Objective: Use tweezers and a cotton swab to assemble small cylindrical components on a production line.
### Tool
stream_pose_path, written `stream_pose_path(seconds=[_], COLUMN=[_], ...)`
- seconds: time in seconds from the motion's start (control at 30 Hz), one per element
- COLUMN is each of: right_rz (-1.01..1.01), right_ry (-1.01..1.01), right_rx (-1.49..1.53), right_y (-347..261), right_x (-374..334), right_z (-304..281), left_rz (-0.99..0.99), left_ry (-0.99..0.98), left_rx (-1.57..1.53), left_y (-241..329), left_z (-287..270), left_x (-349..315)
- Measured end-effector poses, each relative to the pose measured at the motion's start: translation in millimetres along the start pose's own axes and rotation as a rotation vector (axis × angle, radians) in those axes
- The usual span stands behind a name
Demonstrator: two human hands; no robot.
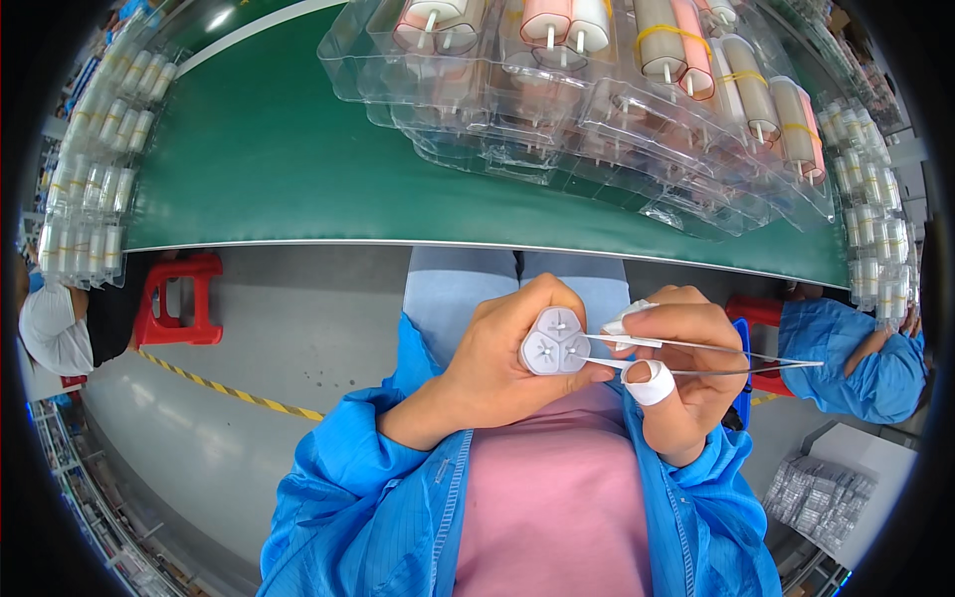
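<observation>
In front of my chest, my left hand [512, 343] is closed around a white three-lobed cluster of tubes [546, 355], its end face turned up toward me. Small pins or holes show in the lobes. My right hand [686, 363] pinches a pair of metal tweezers [741, 355] with white tips. These tips reach the right side of the cluster's end face; whether they grip a small part there is too fine to see. White wrapping [649, 382] covers my right thumb, and more white material sits at the fingers. The lower part of the cluster is hidden by my left hand.
Ahead lies a green-topped table [269, 169] with stacked transparent plastic trays [597, 139] holding banded white, pink and grey tubes. More tube trays line the left [95, 189] and right sides. Red stools [179, 298] and other people sit on both sides. A white box [880, 463] stands lower right.
</observation>
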State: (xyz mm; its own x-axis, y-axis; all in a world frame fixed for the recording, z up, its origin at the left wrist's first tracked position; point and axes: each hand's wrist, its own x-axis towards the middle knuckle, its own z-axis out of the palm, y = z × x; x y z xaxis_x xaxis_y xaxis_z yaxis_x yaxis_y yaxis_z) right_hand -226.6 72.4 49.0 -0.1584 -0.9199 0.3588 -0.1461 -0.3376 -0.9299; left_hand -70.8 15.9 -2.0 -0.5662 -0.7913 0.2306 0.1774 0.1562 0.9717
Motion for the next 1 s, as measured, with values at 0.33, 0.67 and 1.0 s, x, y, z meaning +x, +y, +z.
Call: stream_pose_path(seconds=[0.33,0.67,1.0], right_rz=[0.139,0.068,0.193], right_ry=[0.043,-0.019,0.044], right_rx=[0.180,0.161,0.278], right_y=[0.8,5.5,2.9], right_x=[0.4,-1.4,2.7], right_z=[4.3,-2.4,0.0], left_rz=[0.043,0.126,0.194], left_ry=[0.044,0.061,0.044], left_rx=[0.069,0.188,0.308], left_y=[2.6,2.1,4.2], left_z=[2.7,0.5,-1.5], left_x=[1.2,1.8,5.9])
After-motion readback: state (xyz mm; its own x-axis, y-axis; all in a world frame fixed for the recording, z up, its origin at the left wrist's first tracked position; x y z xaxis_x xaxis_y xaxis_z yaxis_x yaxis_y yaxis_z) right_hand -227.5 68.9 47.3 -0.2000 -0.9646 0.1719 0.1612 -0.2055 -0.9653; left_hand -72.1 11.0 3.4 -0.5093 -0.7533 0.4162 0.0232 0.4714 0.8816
